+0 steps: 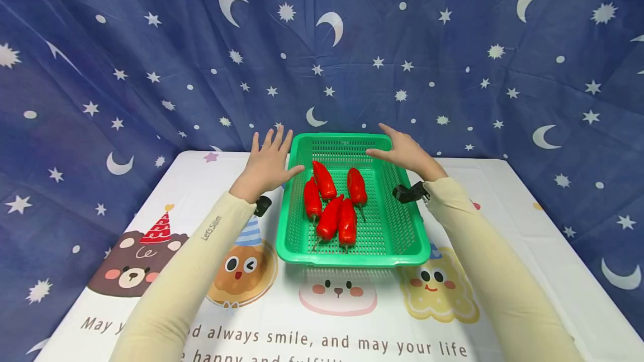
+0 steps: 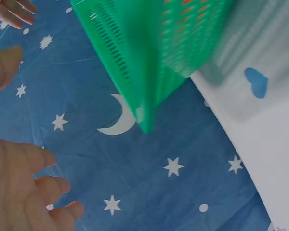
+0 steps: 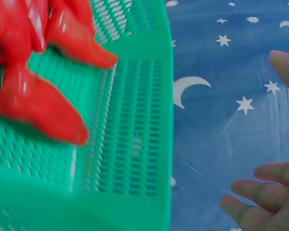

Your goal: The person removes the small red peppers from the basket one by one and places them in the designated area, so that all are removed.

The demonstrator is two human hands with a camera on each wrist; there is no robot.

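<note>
A green plastic basket [image 1: 352, 262] with slotted walls stands in the middle, holding several glossy red chili peppers [image 1: 356, 185]. They lie mostly on its left side, some with thin stems toward the near end. Beside the far left rim is my left hand [image 1: 265, 167], fingers spread and holding nothing. My right hand [image 1: 406, 153] hovers at the far right rim, its thumb pointing in over the basket. Fingers of the left hand [image 2: 19, 190] appear apart from the basket wall in the left wrist view. The right wrist view shows the right hand [image 3: 267, 204] beyond the rim, also with nothing in it.
Under the basket is a white tablecloth [image 1: 271, 320] printed with cartoon faces and lettering. A blue curtain [image 1: 352, 60] with moons and stars hangs right behind the table's far edge. Black straps with small cameras [image 1: 408, 193] sit at both wrists.
</note>
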